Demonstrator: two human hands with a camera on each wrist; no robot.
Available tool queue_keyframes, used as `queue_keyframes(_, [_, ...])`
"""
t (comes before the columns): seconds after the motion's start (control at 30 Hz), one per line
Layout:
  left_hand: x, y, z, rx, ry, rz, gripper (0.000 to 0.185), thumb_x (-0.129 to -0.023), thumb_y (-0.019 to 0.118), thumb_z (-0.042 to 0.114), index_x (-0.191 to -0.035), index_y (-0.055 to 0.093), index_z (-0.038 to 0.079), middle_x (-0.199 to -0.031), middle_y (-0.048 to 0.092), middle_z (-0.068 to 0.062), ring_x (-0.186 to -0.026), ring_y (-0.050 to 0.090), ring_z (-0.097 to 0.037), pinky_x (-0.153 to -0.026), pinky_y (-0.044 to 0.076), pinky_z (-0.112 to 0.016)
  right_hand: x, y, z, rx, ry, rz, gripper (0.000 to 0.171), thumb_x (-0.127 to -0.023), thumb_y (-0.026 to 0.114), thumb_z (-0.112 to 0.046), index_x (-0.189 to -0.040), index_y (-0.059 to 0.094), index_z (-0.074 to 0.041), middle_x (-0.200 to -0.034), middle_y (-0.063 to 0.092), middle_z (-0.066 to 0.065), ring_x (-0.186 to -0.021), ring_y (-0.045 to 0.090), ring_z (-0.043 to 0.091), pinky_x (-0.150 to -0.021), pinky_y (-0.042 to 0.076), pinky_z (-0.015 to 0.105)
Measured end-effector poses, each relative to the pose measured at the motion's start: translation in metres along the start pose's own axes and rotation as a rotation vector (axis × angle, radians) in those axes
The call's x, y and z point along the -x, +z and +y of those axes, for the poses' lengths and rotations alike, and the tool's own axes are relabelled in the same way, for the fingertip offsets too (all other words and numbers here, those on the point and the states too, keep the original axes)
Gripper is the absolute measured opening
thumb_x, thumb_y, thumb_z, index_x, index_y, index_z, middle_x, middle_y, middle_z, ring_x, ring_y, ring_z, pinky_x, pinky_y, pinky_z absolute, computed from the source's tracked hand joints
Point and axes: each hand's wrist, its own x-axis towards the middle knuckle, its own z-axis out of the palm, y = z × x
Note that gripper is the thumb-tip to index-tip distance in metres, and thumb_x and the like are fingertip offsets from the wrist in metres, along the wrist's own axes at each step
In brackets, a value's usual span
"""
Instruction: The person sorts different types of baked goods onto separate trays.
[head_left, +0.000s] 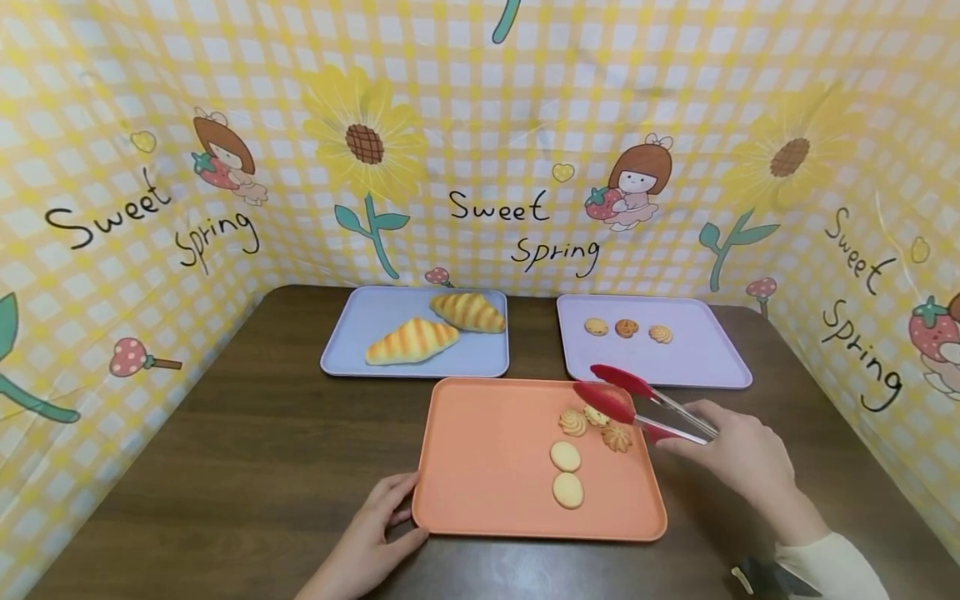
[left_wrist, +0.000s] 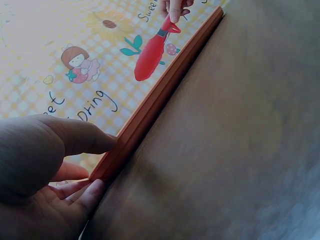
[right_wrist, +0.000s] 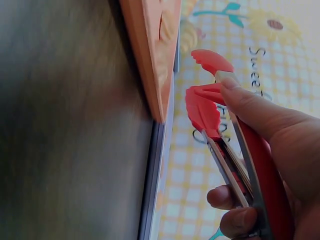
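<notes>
My left hand [head_left: 375, 525] holds the near left corner of the orange tray [head_left: 480, 458], fingers along its left side and thumb at the front edge. Red-tipped metal tongs [head_left: 667, 408] are gripped in my right hand [head_left: 742, 454], their tips apart over the tray's far right corner. Below the tips lie a swirl cookie [head_left: 572, 422], a flower-shaped cookie [head_left: 617, 437] and another partly hidden cookie [head_left: 595, 416]. Two plain round cookies, one farther [head_left: 566, 457] and one nearer [head_left: 567, 490], lie in front of these. The right wrist view shows the tongs' jaws with nothing between them.
A blue tray [head_left: 341, 350] at the back left bears two croissants [head_left: 412, 342]. At the back right, a purple tray [head_left: 697, 358] holds three small cookies in a row, a pumpkin-faced one [head_left: 627, 328] in the middle. Checked cloth [head_left: 480, 150] walls the brown table [head_left: 225, 467] behind and at both sides.
</notes>
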Motion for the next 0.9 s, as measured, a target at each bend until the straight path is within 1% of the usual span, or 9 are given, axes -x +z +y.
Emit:
queue_keyframes(0.07, [0.000, -0.001, 0.001, 0.001, -0.010, -0.006, 0.061, -0.088, 0.074, 0.003, -0.139, 0.045, -0.016, -0.134, 0.045, -0.027, -0.120, 0.052, -0.021, -0.095, 0.053, -0.026, 0.004, 0.000, -0.004, 0.000, -0.006, -0.012, 0.079, -0.069, 0.071, -0.077, -0.120, 0.067, -0.018, -0.077, 0.066, 0.001, -0.066, 0.056, 0.023, -0.049, 0.040, 0.035])
queue_keyframes(0.2, [0.000, -0.001, 0.001, 0.008, -0.033, -0.016, 0.062, -0.089, 0.074, 0.003, -0.140, 0.044, -0.016, -0.135, 0.045, -0.026, -0.121, 0.052, -0.023, -0.096, 0.052, -0.026, 0.011, 0.002, -0.010, 0.005, -0.023, -0.031, 0.080, -0.068, 0.072, -0.077, -0.120, 0.068, -0.017, -0.078, 0.065, 0.000, -0.065, 0.055, 0.022, -0.050, 0.041, 0.036])
queue_keyframes(0.3, [0.000, -0.001, 0.001, 0.007, -0.023, -0.012, 0.062, -0.089, 0.074, 0.003, -0.139, 0.045, -0.016, -0.134, 0.045, -0.026, -0.121, 0.052, -0.022, -0.096, 0.052, -0.026, 0.015, 0.004, -0.013, 0.013, -0.030, -0.044, 0.081, -0.068, 0.073, -0.077, -0.119, 0.068, -0.016, -0.078, 0.065, 0.000, -0.065, 0.055, 0.021, -0.051, 0.042, 0.037])
queue_keyframes(0.37, [0.000, 0.000, 0.000, 0.002, -0.004, -0.007, 0.061, -0.088, 0.074, 0.002, -0.139, 0.045, -0.016, -0.133, 0.046, -0.026, -0.120, 0.053, -0.020, -0.095, 0.053, -0.026, 0.017, 0.005, -0.015, 0.016, -0.032, -0.054, 0.081, -0.068, 0.073, -0.077, -0.119, 0.068, -0.015, -0.078, 0.064, -0.001, -0.066, 0.055, 0.021, -0.051, 0.042, 0.037])
queue_keyframes(0.5, [0.000, 0.000, -0.001, -0.003, 0.020, -0.007, 0.061, -0.088, 0.074, 0.002, -0.139, 0.045, -0.016, -0.133, 0.046, -0.027, -0.120, 0.053, -0.018, -0.094, 0.053, -0.026, 0.021, 0.008, -0.017, 0.016, -0.043, -0.052, 0.081, -0.067, 0.074, -0.076, -0.119, 0.069, -0.014, -0.080, 0.067, 0.001, -0.066, 0.055, 0.020, -0.051, 0.042, 0.038])
queue_keyframes(0.6, [0.000, -0.001, -0.002, -0.001, 0.012, -0.016, 0.062, -0.089, 0.074, 0.003, -0.140, 0.044, -0.016, -0.134, 0.045, -0.027, -0.121, 0.052, -0.019, -0.095, 0.053, -0.026, 0.023, 0.009, -0.019, 0.020, -0.064, -0.024, 0.081, -0.066, 0.075, -0.076, -0.118, 0.070, -0.013, -0.087, 0.070, 0.005, -0.067, 0.057, 0.021, -0.051, 0.043, 0.038])
queue_keyframes(0.77, [-0.001, -0.002, -0.001, 0.004, -0.009, -0.028, 0.062, -0.090, 0.073, 0.005, -0.140, 0.043, -0.016, -0.135, 0.045, -0.026, -0.122, 0.051, -0.023, -0.096, 0.052, -0.027, 0.029, 0.012, -0.023, 0.050, -0.113, 0.043, 0.076, -0.066, 0.080, -0.069, -0.115, 0.072, -0.011, -0.104, 0.073, 0.013, -0.077, 0.066, 0.031, -0.054, 0.050, 0.045])
queue_keyframes(0.83, [-0.001, -0.002, 0.000, 0.004, -0.018, -0.031, 0.062, -0.090, 0.073, 0.005, -0.140, 0.043, -0.015, -0.135, 0.045, -0.026, -0.122, 0.051, -0.025, -0.096, 0.052, -0.028, 0.032, 0.012, -0.025, 0.062, -0.132, 0.061, 0.073, -0.066, 0.081, -0.066, -0.114, 0.073, -0.012, -0.105, 0.073, 0.013, -0.080, 0.067, 0.033, -0.055, 0.051, 0.046])
queue_keyframes(0.9, [0.000, -0.002, 0.000, 0.000, -0.012, -0.025, 0.062, -0.090, 0.074, 0.005, -0.140, 0.044, -0.015, -0.135, 0.045, -0.026, -0.123, 0.051, -0.023, -0.096, 0.052, -0.027, 0.033, 0.012, -0.027, 0.069, -0.148, 0.074, 0.070, -0.066, 0.082, -0.065, -0.112, 0.073, -0.013, -0.103, 0.073, 0.011, -0.077, 0.067, 0.032, -0.053, 0.051, 0.045])
